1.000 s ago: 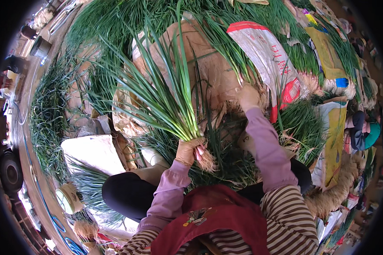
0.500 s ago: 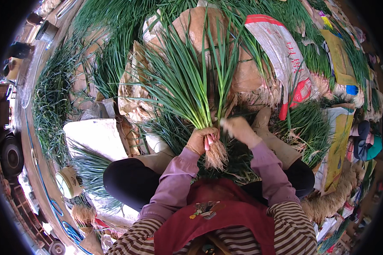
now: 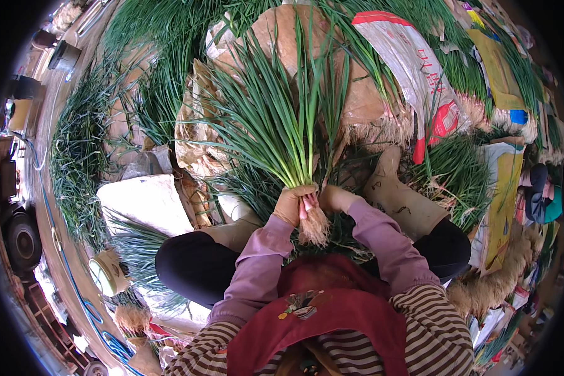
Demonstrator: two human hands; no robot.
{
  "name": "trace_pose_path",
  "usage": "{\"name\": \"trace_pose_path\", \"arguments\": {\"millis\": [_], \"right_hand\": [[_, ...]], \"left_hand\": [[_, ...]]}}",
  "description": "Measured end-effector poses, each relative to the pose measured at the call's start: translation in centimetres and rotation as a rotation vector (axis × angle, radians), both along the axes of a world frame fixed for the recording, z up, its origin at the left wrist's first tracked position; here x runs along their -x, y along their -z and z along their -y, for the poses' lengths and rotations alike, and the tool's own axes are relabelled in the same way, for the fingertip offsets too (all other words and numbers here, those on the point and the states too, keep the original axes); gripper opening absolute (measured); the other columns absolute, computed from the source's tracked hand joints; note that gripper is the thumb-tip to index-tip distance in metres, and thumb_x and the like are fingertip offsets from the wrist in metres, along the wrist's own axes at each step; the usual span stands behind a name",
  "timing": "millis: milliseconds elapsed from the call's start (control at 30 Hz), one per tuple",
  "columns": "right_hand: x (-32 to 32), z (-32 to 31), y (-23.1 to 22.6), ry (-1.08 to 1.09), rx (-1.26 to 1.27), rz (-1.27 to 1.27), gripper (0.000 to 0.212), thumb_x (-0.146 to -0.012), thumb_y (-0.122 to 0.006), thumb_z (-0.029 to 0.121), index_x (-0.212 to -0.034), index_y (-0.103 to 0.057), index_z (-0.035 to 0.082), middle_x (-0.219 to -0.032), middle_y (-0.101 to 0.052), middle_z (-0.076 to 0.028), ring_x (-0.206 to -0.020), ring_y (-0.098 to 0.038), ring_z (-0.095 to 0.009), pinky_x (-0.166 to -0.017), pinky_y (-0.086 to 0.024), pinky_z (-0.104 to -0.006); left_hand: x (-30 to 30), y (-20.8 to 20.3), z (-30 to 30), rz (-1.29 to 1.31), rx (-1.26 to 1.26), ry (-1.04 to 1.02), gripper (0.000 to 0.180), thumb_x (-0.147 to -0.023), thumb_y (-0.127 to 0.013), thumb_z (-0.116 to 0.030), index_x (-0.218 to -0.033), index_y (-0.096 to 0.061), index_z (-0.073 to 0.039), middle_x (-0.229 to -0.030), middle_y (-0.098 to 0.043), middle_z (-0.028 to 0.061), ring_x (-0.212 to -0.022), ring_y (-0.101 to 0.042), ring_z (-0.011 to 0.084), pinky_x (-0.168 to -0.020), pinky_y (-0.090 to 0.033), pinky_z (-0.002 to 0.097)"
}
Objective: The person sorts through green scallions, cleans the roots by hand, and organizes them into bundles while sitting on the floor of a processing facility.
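"What's in the left grip (image 3: 287, 207)?"
"A bundle of green onions (image 3: 299, 164) — clenched above the roots (image 3: 314, 229), leaves (image 3: 271, 109) fanning away."
"And the right grip (image 3: 337, 198)?"
"Just beside the bundle; I can't tell its hold."
"Beyond?"
"A brown sheet (image 3: 362, 103), then a red-edged white sack (image 3: 402, 59)."

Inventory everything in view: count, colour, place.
Onion bunch: one, green and pink, centre.
Onion heaps: several, green, top and sides.
Printed sack: one, white and red, upper right.
Covering: one, brown, upper centre.
Other sacks: at least two, yellow, right.
Flat sack: one, white, left.
Nearest bucket: one, cream, lower left.
Hose: one, blue, left.
Other person: one, dark clothes, right edge.
Boots: two, beige, beside hands.
Apron: one, red, bottom.
Left hand: one, mauve sleeve, around bunch.
Right hand: one, mauve sleeve, beside bunch.
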State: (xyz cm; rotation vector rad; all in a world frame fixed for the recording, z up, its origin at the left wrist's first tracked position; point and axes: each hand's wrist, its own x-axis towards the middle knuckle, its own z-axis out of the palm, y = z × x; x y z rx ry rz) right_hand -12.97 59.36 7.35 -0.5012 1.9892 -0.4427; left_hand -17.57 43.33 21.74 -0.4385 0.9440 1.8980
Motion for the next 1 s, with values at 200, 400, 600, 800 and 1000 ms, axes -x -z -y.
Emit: {"name": "trace_pose_path", "arguments": {"millis": [200, 400, 600, 800, 1000], "right_hand": [[-3.3, -1.3, -7.0, 0.566, 0.093, -0.089, 0.03, -0.075, -0.062, 0.03, -0.078, -0.067, 0.0, -0.079, -0.065, -0.017, -0.07, -0.063, -0.032, -0.065, -0.049, -0.039], [4.6, -2.1, -10.6, 1.29, -0.206, -0.71, 0.036, -0.075, -0.063, 0.035, -0.079, -0.061, 0.0, -0.074, -0.06, -0.021, -0.074, -0.058, -0.039, -0.065, -0.045, -0.0438], [3.7, -0.5, -13.1, 1.571, 0.61, -0.215, 0.022, -0.087, -0.055, 0.016, -0.078, -0.061, -0.003, -0.061, -0.056, -0.006, -0.051, -0.049, -0.009, -0.049, -0.04, -0.0227], [0.2, 2.1, -15.5, 1.664, 0.797, -0.016, 0.019, -0.084, -0.059, 0.014, -0.073, -0.058, -0.001, -0.062, -0.058, -0.007, -0.05, -0.056, -0.014, -0.046, -0.044, -0.0254], [-2.8, -3.9, -10.9, 0.585, -0.311, -0.066, 0.032, -0.076, -0.057, 0.022, -0.095, -0.065, -0.002, -0.099, -0.062, -0.024, -0.092, -0.061, -0.035, -0.08, -0.048, -0.0421]], "left_hand": [[0.4, -0.6, 3.7, 0.014, -0.019, -0.022, 0.018, -0.073, -0.064, -0.014, -0.065, -0.062, 0.002, -0.054, -0.056, 0.0098, -0.041, -0.051, 0.0189, -0.047, -0.048, 0.0283], [0.3, -1.8, 3.8, -0.043, -0.004, -0.012, 0.018, -0.074, -0.062, -0.007, -0.086, -0.062, 0.007, -0.065, -0.061, 0.0113, -0.045, -0.055, 0.0165, -0.042, -0.045, 0.0245], [-0.1, 0.2, 4.5, -0.018, 0.088, 0.149, 0.013, -0.074, -0.061, -0.006, -0.079, -0.062, 0.006, -0.065, -0.062, 0.0137, -0.047, -0.056, 0.0165, -0.044, -0.045, 0.0248], [-1.4, -1.2, 1.4, -0.119, 0.091, 0.057, 0.019, -0.075, -0.064, -0.012, -0.064, -0.062, 0.004, -0.053, -0.058, 0.012, -0.036, -0.051, 0.0209, -0.038, -0.043, 0.0281], [-0.7, -4.1, 0.9, -0.203, 0.061, -0.046, 0.019, -0.073, -0.063, -0.002, -0.091, -0.058, 0.004, -0.06, -0.058, 0.0101, -0.043, -0.056, 0.0207, -0.04, -0.045, 0.026]]}}
